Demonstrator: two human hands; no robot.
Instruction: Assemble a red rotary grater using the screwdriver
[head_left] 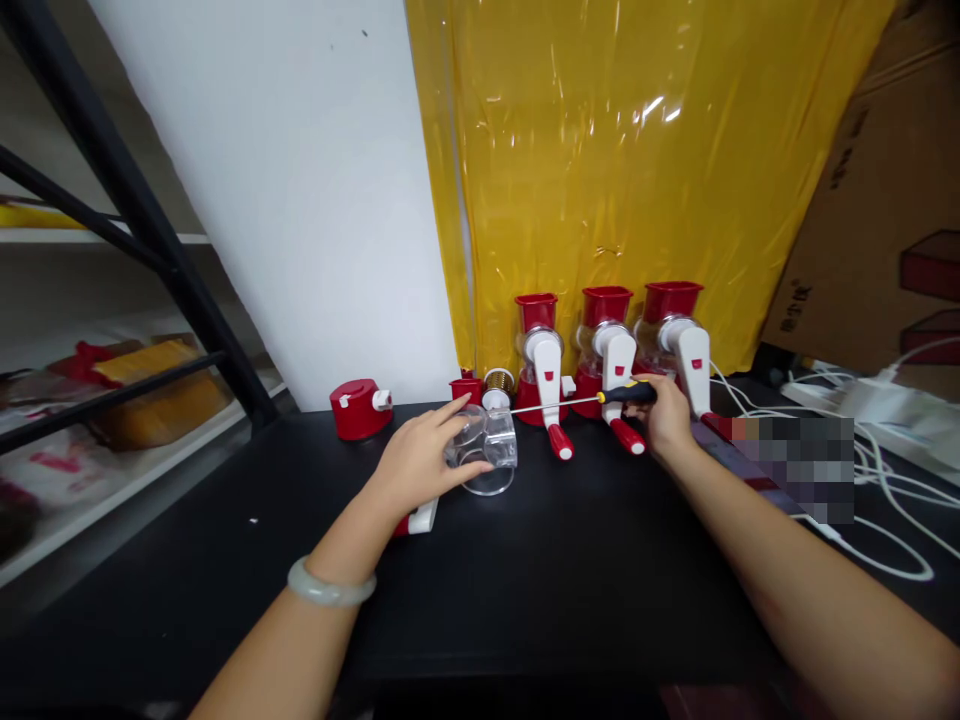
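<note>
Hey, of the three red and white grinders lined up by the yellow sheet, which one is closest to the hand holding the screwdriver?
The rightmost grinder: the right hand with the screwdriver sits just below it.

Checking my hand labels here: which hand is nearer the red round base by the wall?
Left. The left hand rests on the clear housing just right of the red round base; the right hand holds the screwdriver farther right.

My black table [525,570] carries a clear plastic housing [486,452], a red cap [358,408], three red-and-white grinders [609,355] along the back, and white cables [892,500] at right.
</note>
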